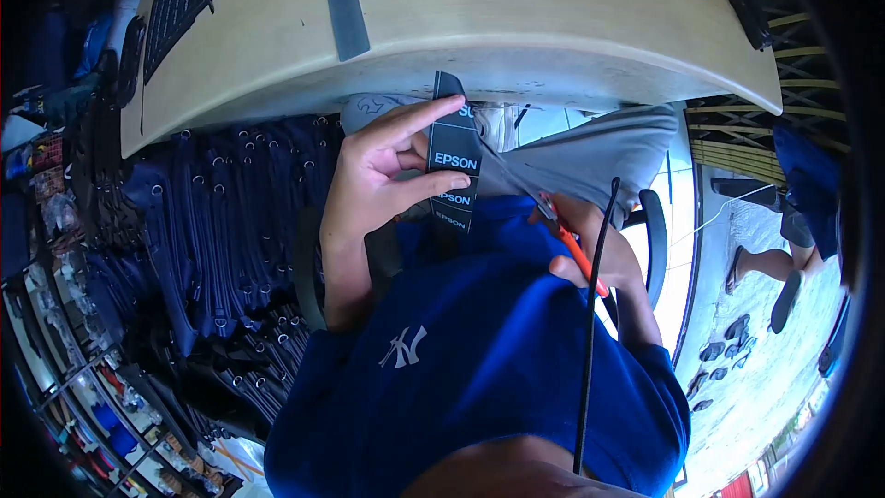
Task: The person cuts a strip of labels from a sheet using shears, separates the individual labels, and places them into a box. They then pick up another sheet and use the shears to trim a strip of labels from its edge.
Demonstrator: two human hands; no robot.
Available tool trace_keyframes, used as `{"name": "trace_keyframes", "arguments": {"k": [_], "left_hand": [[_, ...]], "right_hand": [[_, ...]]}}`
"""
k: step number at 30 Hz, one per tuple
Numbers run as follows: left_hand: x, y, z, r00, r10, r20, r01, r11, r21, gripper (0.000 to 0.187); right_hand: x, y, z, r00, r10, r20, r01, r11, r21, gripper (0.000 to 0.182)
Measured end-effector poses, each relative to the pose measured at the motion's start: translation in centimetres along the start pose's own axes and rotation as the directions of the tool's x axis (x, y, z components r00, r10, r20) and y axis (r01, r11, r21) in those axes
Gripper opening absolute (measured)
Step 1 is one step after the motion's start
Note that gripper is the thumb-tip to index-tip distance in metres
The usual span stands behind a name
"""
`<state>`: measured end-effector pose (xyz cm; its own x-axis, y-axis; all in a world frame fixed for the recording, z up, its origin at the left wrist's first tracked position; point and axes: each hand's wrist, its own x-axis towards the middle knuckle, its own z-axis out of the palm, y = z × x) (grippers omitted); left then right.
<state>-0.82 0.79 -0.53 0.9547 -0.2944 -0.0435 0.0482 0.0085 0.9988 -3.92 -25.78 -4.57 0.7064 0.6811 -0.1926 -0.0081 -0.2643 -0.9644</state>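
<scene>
Holding the EPSON strip between left fingers.

I wear a blue short-sleeved T-shirt with a pale interlocking "NY" logo near the middle of the frame. My trousers are grey, with dark curved linework at upper centre. A thin black cord crosses the shirt lower right of centre.

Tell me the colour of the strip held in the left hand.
The strip in the left hand is black with pale lettering, seen best in the head view.
</scene>
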Motion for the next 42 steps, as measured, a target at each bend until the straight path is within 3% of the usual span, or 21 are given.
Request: {"name": "trace_keyframes", "arguments": {"k": [4, 8, 12, 17, 25, 36, 42], "left_hand": [[-0.1, 0.1, 0.4, 0.997, 0.025, 0.070, -0.026, 0.999, 0.018, 0.060], [-0.1, 0.0, 0.1, 0.980, 0.034, 0.194, -0.051, 0.995, 0.080, 0.062], [0.0, 0.0, -0.2, 0.951, -0.011, 0.308, -0.037, 0.988, 0.152, 0.068], [0.3, 0.0, -0.3, 0.915, -0.074, 0.396, 0.009, 0.987, 0.163, 0.069], [0.9, 0.3, 0.1, 0.891, -0.097, 0.443, 0.000, 0.977, 0.214, 0.067], [1.0, 0.3, 0.3, 0.883, -0.149, 0.444, 0.068, 0.979, 0.194, 0.069], [1.0, 0.1, 0.3, 0.886, -0.137, 0.443, 0.070, 0.984, 0.165, 0.071]], "right_hand": [[-1.2, 0.1, -0.9, 0.987, 0.108, 0.123, -0.110, 0.994, 0.005, 0.077], [-1.8, 0.5, -0.9, 0.997, 0.081, 0.010, -0.081, 0.996, -0.022, 0.069], [-1.8, -0.2, -1.8, 0.983, 0.174, 0.063, -0.166, 0.979, -0.115, 0.065], [-1.9, -0.2, -2.0, 0.989, 0.128, 0.077, -0.117, 0.984, -0.132, 0.063], [-1.8, -0.3, -2.2, 0.979, 0.174, 0.111, -0.163, 0.982, -0.099, 0.061], [-1.7, 0.4, -1.8, 0.999, 0.036, 0.032, -0.033, 0.995, -0.090, 0.061], [-2.0, 0.8, -1.7, 0.994, 0.109, 0.025, -0.106, 0.988, -0.110, 0.061]]}}
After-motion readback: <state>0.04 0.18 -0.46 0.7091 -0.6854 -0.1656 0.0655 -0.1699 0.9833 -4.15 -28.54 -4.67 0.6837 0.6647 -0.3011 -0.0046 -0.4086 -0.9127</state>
